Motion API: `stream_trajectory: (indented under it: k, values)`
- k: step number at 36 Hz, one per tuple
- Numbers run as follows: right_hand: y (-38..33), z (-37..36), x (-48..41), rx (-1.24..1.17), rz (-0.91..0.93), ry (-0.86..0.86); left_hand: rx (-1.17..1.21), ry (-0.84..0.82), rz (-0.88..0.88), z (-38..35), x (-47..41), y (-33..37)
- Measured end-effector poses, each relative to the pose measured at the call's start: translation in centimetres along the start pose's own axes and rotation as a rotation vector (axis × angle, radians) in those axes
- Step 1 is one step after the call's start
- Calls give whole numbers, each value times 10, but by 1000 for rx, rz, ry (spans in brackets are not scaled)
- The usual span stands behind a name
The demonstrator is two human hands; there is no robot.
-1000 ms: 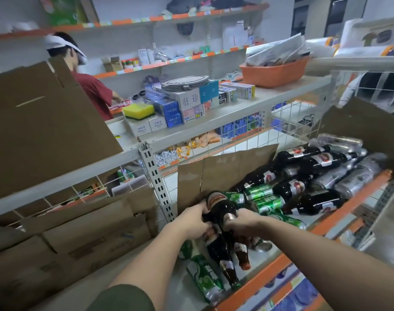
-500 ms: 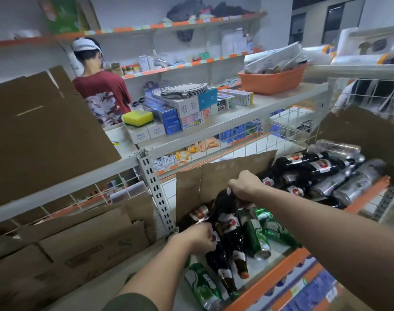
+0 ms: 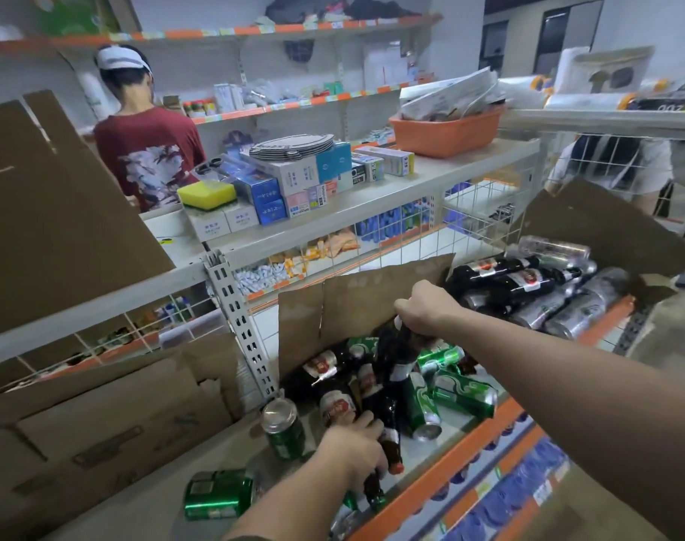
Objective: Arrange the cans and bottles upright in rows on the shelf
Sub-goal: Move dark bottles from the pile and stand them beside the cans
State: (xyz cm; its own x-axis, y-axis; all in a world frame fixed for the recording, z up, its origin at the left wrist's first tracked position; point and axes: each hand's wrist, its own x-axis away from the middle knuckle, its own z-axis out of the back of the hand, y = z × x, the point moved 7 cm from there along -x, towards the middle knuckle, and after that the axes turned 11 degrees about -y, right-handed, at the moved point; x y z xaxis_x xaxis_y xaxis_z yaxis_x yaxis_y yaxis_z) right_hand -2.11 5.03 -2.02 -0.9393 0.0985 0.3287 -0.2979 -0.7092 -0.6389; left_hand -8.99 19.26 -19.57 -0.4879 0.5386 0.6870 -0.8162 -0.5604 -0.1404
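I have the right hand (image 3: 423,310) closed tight round the neck of a raised bottle (image 3: 399,357). It is dark glass and hangs almost upright above the jumble on the shelf (image 3: 450,466), just in front of a cardboard flap (image 3: 364,306). Nearer to me, the left hand (image 3: 352,447) reaches into the heap with its fingers curled round a lying bottle (image 3: 372,495). That bottle's neck pokes out below the hand, towards the shelf's orange front edge. From here I cannot tell how firm that grip is.

Around the hands, more dark bottles (image 3: 335,408) lie on their sides with their necks pointing near. Mixed among them are several green cans (image 3: 464,396), also on their sides. One upright can (image 3: 284,427), green with a silver top, stands at the left end of the heap, just beside the left hand. Further left and nearer, a tipped can (image 3: 220,493) lies apart from the rest.

At the far right of the same shelf, a second pile of dark bottles and silver cans (image 3: 579,306) lies flat, with nothing there in rows.

Flattened cardboard boxes (image 3: 98,423) fill the near left. On the shelf above sit small cartons and an orange basket (image 3: 446,134). Far left, a person in a red shirt (image 3: 149,158) stands facing away.
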Motion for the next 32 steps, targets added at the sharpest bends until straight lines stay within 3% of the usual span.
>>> stream_trajectory:
  k: [4, 16, 23, 29, 32]
  values:
    - [1, 0, 3, -8, -7, 9, -111, 59, -30, 3, -2, 2]
    - [-21, 1, 15, -44, 39, 36, 89, 256, -87, 13, 11, -18]
    - [-27, 0, 14, -130, 50, 21, 164, 279, -57, 27, 28, -22]
    - [-31, 2, 15, -184, 55, 19, 138, 468, 8, 49, 39, -32]
    - [-30, 6, 15, -188, 55, 39, 236, 558, 43, 58, 41, -42]
